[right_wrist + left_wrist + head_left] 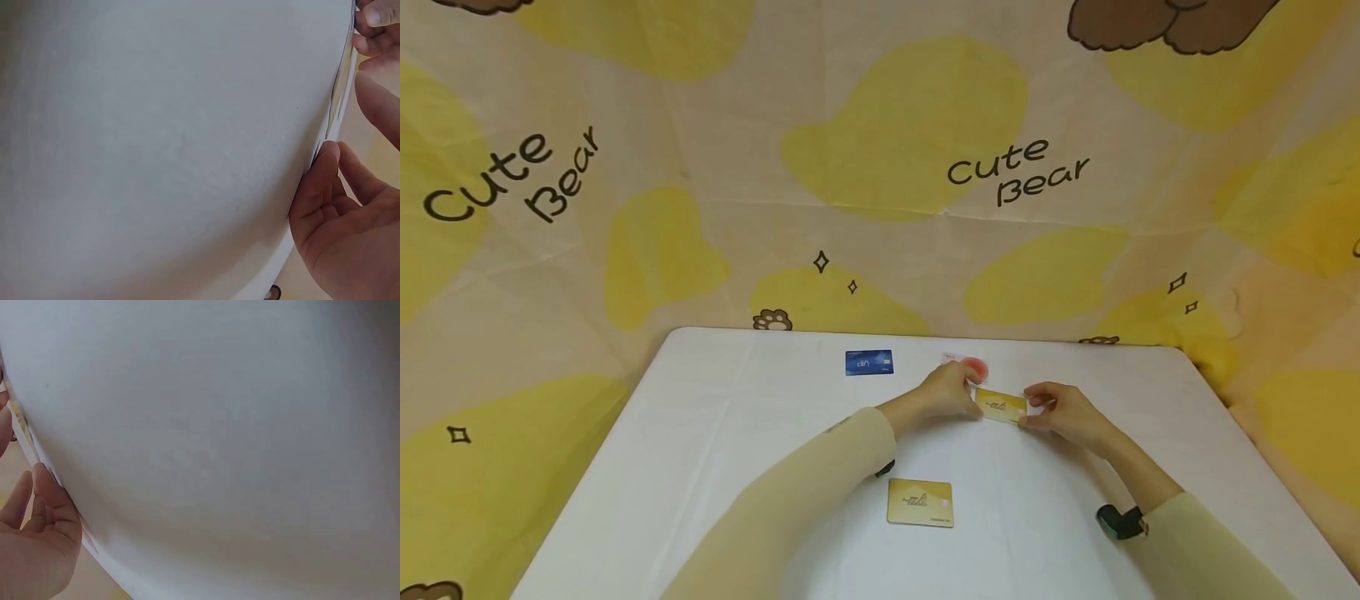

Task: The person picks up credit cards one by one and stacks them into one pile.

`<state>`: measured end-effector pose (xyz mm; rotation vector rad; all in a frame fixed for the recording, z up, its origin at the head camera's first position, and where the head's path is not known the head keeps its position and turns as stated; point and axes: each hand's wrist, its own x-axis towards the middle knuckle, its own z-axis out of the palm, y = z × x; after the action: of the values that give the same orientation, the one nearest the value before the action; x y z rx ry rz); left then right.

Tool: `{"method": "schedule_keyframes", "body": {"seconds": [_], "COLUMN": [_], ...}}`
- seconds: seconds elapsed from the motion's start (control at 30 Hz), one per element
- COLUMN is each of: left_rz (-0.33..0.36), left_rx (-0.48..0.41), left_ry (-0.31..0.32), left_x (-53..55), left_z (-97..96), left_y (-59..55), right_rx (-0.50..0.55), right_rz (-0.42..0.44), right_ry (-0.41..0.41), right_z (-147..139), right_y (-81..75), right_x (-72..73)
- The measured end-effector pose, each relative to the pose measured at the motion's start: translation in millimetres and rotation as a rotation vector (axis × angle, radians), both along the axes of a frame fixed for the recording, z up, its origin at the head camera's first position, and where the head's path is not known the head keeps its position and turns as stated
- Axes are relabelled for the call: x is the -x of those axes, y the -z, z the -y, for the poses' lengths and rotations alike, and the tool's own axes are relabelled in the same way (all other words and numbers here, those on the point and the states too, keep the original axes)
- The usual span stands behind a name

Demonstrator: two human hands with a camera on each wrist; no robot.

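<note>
A gold card printed with a dark line drawing lies flat or nearly so between my two hands. My left hand holds its left edge between thumb and fingers, and my right hand pinches its right edge. Just behind, a pale card with a red round mark is partly covered by the left fingers. In the right wrist view, my right hand's thumb and index finger meet at the card's edge; the left wrist view has my left hand at its left border.
A blue VIP card lies at the back of the white table. Nearer the front is another gold card, beside the left forearm. A yellow patterned cloth hangs behind the table.
</note>
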<state>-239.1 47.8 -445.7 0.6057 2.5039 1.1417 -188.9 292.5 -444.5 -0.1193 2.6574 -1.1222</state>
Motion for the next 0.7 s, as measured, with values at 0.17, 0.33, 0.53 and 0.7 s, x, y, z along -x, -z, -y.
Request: {"method": "schedule_keyframes", "body": {"seconds": [0.17, 0.33, 0.53, 0.7], "left_rz": [-0.015, -0.019, -0.024, -0.030], "left_rx": [0.054, 0.086, 0.109, 0.125], "left_ry": [-0.007, -0.009, -0.012, -0.007], "left_x": [2.1, 2.2, 2.4, 2.4], "left_z": [-2.0, -3.2, -4.9, -5.7], "left_y": [2.1, 1.9, 0.5, -0.1], "right_rx": [-0.010, -0.024, -0.046, -0.050], "right_rz": [0.001, -0.016, -0.016, -0.010], "right_ry": [-0.006, -0.013, -0.022, -0.015], "right_z": [0.8, 1.7, 2.5, 2.8], "right_y": [0.3, 3.3, 3.3, 2.3], "right_x": [1.1, 2.4, 3.5, 3.4]}}
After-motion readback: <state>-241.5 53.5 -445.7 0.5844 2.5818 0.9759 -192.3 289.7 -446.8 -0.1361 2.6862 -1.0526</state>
